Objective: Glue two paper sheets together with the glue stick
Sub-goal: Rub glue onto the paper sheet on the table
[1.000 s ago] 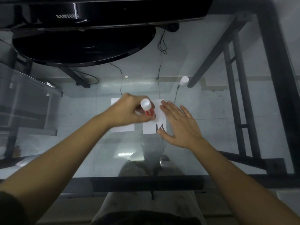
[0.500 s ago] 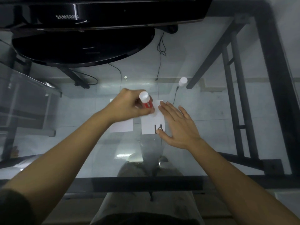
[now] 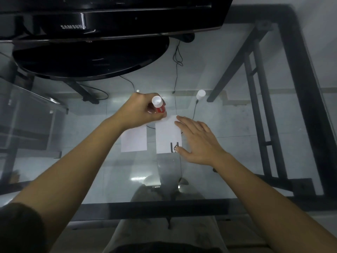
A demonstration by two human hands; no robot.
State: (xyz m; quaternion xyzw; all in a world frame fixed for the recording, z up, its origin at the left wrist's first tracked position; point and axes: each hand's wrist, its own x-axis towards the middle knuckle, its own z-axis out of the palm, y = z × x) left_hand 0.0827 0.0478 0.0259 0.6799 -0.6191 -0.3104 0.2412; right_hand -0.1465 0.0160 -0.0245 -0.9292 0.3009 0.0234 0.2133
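Two small white paper sheets lie side by side on the glass table. The right sheet [image 3: 167, 136] has dark marks near its lower edge. The left sheet [image 3: 134, 140] is partly hidden by my left wrist. My left hand [image 3: 140, 111] grips a red glue stick [image 3: 159, 106] with a white end pointing up, its lower end at the top left corner of the right sheet. My right hand [image 3: 197, 141] lies flat with fingers spread, pressing the right edge of the right sheet.
A white cap [image 3: 200, 94] stands on the glass behind the sheets. A black Samsung monitor [image 3: 109, 19] and its round base [image 3: 91, 59] fill the far left. The table's black frame [image 3: 300, 88] runs along the right, cables show under the glass.
My left hand has slid the glue stick away from me, from the middle of the right sheet up to its top left corner. My right hand has stayed on the sheet.
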